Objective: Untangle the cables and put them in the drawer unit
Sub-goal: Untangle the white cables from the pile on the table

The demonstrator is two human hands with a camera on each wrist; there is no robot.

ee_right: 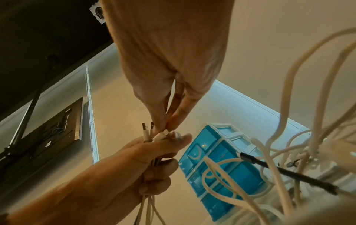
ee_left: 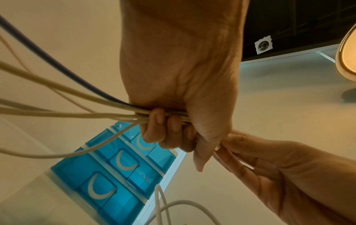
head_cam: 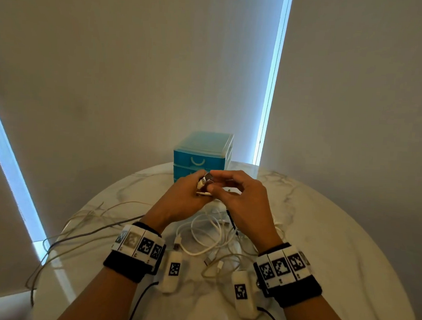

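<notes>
Nearest my view, both wrists carry marker bands above a loose tangle of white cables (head_cam: 204, 235) lying on the marble table (head_cam: 323, 239). From here I see the left hand (head_cam: 182, 195) fisted round a bundle of cables (ee_left: 86, 112) (several cream ones and one dark), their USB plugs (ee_right: 146, 132) sticking up past the thumb, while the right hand (head_cam: 242, 198) pinches a white connector (ee_right: 161, 136) at the top of that bundle between thumb and fingertip. Behind the hands, the blue drawer unit (head_cam: 203, 154) stands on the table with its drawers closed.
</notes>
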